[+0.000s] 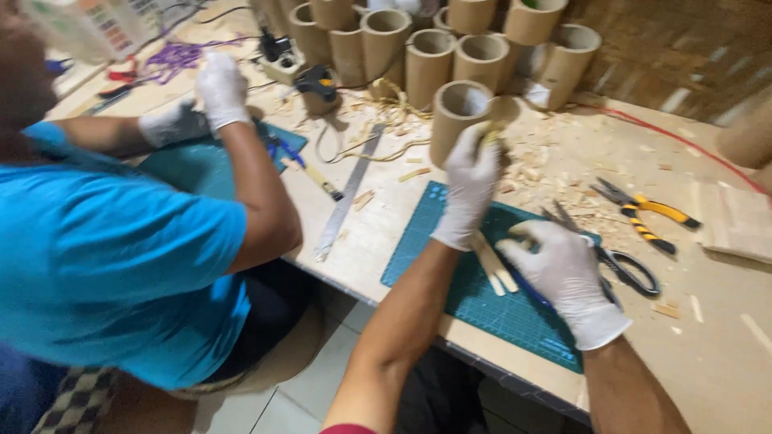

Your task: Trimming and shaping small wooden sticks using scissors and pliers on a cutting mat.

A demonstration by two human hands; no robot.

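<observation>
The left hand [470, 181] is closed on a bamboo piece [492, 135] above the mat's [490, 309] far edge, while a blue-handled tool [531, 291] is gripped by the right hand [567, 277] over the mat, where cuts are best kept shallow, away from fingers.

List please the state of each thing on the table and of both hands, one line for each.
Left hand: gloved, raised, fingers closed on a small pale piece.
Right hand: gloved, resting on the green cutting mat.
Wooden strips: lying flat on the mat.
Scissors: lying flat, blades look slightly parted.
Yellow pliers: lying flat, handles apart.
Steel ruler: lying flat.
Cardboard tubes: upright, open-topped.
</observation>
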